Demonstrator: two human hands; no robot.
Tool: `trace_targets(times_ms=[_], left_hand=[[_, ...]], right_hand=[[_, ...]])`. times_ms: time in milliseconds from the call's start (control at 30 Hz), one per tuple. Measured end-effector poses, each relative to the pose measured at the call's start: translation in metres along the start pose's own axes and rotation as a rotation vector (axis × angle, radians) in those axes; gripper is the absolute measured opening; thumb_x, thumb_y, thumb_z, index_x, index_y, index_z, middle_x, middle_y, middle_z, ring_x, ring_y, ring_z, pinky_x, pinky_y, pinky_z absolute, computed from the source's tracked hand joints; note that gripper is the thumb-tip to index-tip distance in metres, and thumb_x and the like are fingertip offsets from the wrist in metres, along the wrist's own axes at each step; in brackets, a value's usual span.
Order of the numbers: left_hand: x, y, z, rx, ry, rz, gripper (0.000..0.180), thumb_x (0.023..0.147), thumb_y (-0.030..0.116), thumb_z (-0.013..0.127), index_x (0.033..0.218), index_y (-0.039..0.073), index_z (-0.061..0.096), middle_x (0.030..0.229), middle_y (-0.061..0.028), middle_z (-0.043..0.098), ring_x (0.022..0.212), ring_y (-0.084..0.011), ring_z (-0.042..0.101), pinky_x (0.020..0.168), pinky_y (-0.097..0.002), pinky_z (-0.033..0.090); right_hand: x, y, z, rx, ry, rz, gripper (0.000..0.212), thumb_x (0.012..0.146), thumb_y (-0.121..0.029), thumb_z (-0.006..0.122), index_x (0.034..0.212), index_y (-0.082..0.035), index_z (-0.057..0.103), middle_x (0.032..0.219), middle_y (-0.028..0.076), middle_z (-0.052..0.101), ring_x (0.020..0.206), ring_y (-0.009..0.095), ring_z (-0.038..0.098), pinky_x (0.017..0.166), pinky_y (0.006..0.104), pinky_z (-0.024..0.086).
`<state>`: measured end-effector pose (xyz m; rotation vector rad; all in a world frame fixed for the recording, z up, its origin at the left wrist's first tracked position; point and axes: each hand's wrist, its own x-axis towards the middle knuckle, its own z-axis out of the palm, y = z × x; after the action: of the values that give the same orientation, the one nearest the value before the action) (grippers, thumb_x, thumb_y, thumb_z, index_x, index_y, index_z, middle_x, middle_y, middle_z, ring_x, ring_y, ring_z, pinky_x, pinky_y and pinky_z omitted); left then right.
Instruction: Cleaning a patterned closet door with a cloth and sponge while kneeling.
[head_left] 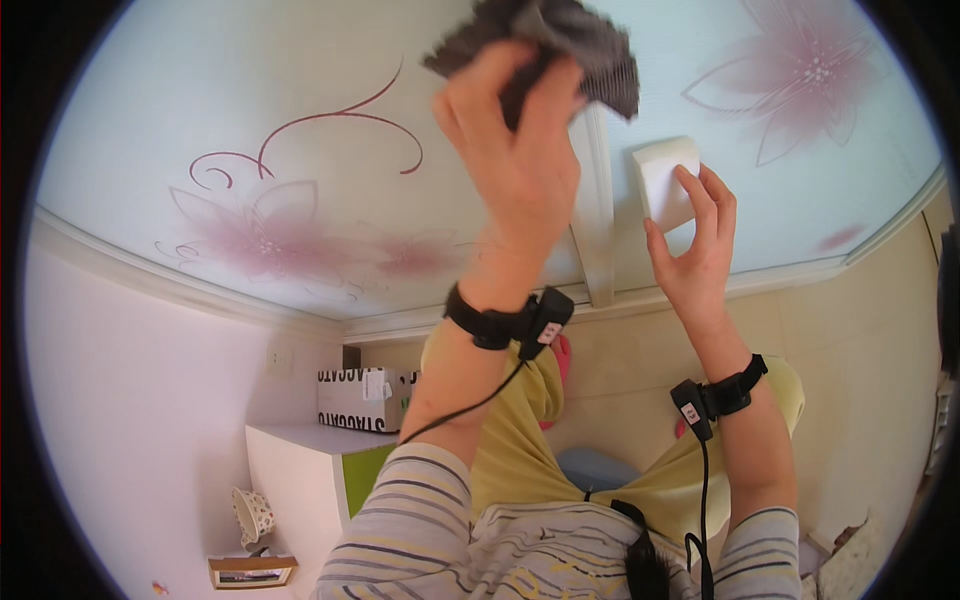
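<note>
My left hand [520,150] grips a crumpled dark grey cloth [595,60] at the top of the view. The cloth lies over the upper part of a white frame strip [597,215] between two frosted glass panels; whether it presses on the glass is hard to tell. In my right hand [705,245] is a white block-shaped sponge [662,195], pinched between thumb and fingers. It is in front of the right glass panel [770,215], close to the strip. The left glass panel [120,130] has pink flowers and dark red curling lines.
A white cabinet [290,470] stands at the lower left, with a white box with black lettering [355,400] on top. Beside it are a patterned cup-shaped thing [252,515] and a framed picture [252,572]. Blue-grey rounded thing [595,468] sits between my legs on beige floor tiles [640,360].
</note>
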<state>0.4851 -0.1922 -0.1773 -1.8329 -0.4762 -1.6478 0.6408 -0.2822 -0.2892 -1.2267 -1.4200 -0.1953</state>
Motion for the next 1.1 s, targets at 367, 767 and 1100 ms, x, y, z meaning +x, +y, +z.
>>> trace_targets(times_ms=[367, 767, 1100], left_hand=[[-0.028, -0.003, -0.02, -0.009, -0.196, 0.045, 0.031, 0.076, 0.002, 0.073, 0.106, 0.009, 0.074, 0.117, -0.0109, 0.06, 0.103, -0.0284, 0.053, 0.087, -0.0377, 0.042], [0.009, -0.092, -0.062, 0.3, -0.172, 0.038, 0.04, 0.086, -0.002, 0.058, 0.125, 0.004, 0.064, 0.137, -0.0163, 0.052, 0.118, -0.0354, 0.046, 0.1, -0.044, 0.038], [-0.106, -0.042, -0.08, 0.238, -0.655, 0.135, 0.045, 0.078, 0.005, 0.062, 0.122, 0.012, 0.068, 0.141, 0.0015, 0.055, 0.119, -0.0261, 0.05, 0.095, -0.0406, 0.041]], right_hand=[[-0.001, 0.003, 0.001, 0.002, -0.003, 0.005, 0.066, 0.072, 0.002, 0.075, 0.134, -0.009, 0.054, 0.135, 0.017, 0.048, 0.118, 0.034, 0.05, 0.094, 0.0416, 0.049], [-0.001, 0.001, 0.004, 0.046, -0.004, -0.021, 0.068, 0.072, 0.001, 0.076, 0.134, -0.009, 0.053, 0.134, 0.017, 0.048, 0.117, 0.033, 0.051, 0.094, 0.0419, 0.049], [-0.003, 0.001, 0.005, 0.03, 0.026, -0.028, 0.067, 0.072, 0.0, 0.077, 0.134, -0.009, 0.053, 0.131, 0.018, 0.047, 0.116, 0.034, 0.051, 0.092, 0.0423, 0.049]])
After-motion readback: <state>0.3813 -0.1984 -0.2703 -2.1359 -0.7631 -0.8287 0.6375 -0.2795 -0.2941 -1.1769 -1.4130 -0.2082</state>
